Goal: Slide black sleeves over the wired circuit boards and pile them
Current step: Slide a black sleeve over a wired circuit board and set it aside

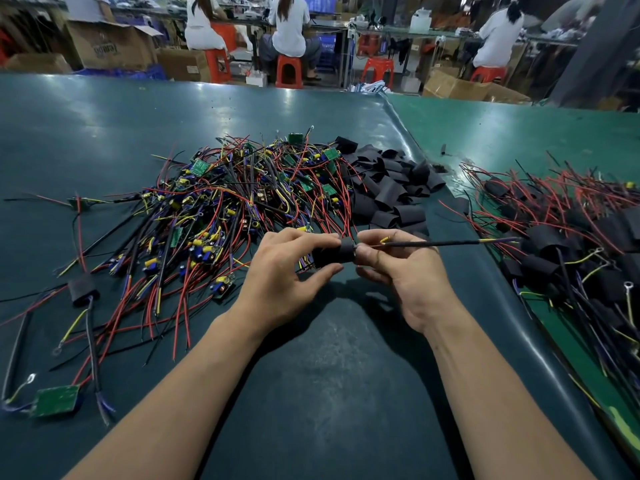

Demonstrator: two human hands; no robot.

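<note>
Dark green matting is covering the tabletop (104,133), and a workshop is showing beyond its far edge at 12 o'clock, where three seated people (289,32) are facing away on orange stools (289,71) among cardboard boxes (110,43); their work is too distant to make out.

Both forearms are reaching in from 6 o'clock and meeting near the centre. The left hand (280,275) is curling thumb and fingers around a black sleeve (334,256), gripping it from the 9 o'clock side. The right hand (407,275) is pinching the wire bundle (450,242) right at the sleeve's 3 o'clock mouth, its other fingers curling underneath. That bundle is sticking out toward 3 o'clock, ending in yellow and dark tips. The board inside the sleeve is hidden; only a few coloured wires are peeking out below the left fingers.

A tangled heap of bare boards (242,192) with red, yellow, blue and black wires is lying at 11 o'clock, far too knotted to count. Loose empty sleeves (388,188) are piling at 1 o'clock, touching that heap; roughly two dozen are showing, with others buried. The finished pile (561,244) is spreading at 3 o'clock and being cut off by the frame edge. One sleeved board (82,289) is lying alone at 9 o'clock, and one bare green board (57,400) is sitting at 8 o'clock, its wires trailing off the left edge.
</note>
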